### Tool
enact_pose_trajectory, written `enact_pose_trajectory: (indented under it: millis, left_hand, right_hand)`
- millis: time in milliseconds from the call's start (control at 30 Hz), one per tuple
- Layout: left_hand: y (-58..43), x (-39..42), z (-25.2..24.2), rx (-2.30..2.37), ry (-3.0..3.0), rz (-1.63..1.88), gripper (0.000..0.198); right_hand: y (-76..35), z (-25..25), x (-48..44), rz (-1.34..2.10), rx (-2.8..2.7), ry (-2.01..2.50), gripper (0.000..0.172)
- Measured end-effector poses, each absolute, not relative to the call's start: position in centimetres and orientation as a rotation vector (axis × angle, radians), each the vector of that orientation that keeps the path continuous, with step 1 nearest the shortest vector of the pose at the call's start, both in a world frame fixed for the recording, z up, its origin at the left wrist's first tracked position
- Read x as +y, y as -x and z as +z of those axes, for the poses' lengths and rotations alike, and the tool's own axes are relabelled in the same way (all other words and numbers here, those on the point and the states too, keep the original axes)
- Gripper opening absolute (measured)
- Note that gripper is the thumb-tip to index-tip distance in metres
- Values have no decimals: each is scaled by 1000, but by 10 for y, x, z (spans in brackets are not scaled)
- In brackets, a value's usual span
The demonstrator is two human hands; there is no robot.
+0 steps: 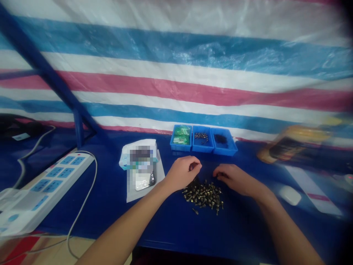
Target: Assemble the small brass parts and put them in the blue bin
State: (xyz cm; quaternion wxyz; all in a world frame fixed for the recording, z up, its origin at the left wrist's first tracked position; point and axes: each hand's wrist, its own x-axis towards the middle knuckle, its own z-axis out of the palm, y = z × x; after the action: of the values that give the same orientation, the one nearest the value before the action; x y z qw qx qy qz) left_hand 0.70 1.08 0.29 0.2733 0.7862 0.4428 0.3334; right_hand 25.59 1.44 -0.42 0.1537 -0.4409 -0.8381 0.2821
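Fingers (193, 165) at screws (204, 194), parts bins (203, 149) behind

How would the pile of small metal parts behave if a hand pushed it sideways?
The pile is made of loose, separate pieces, so it would probably spread rather than slide as one. One piece already lies apart, so strays seem likely to roll on the smooth table. Each part looks tiny and shiny, so it is probably slippery to pinch.
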Motion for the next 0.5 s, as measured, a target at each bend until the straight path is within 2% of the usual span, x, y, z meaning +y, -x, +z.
enact_pose_trajectory:
  millis: [200,333,500]
  left_hand:
    - [-7,9,6,1162,-2118,894,16]
    - [-10,4,10,1100,-2123,856,19]
    - [-12,2,16,1007,-2085,847,18]
  right_hand:
    - [-241,5,11,725,-2180,1226,35]
    - [-222,12,2,966,-1866,1134,35]
    - [-199,8,-6,1112,-1639,1042,26]
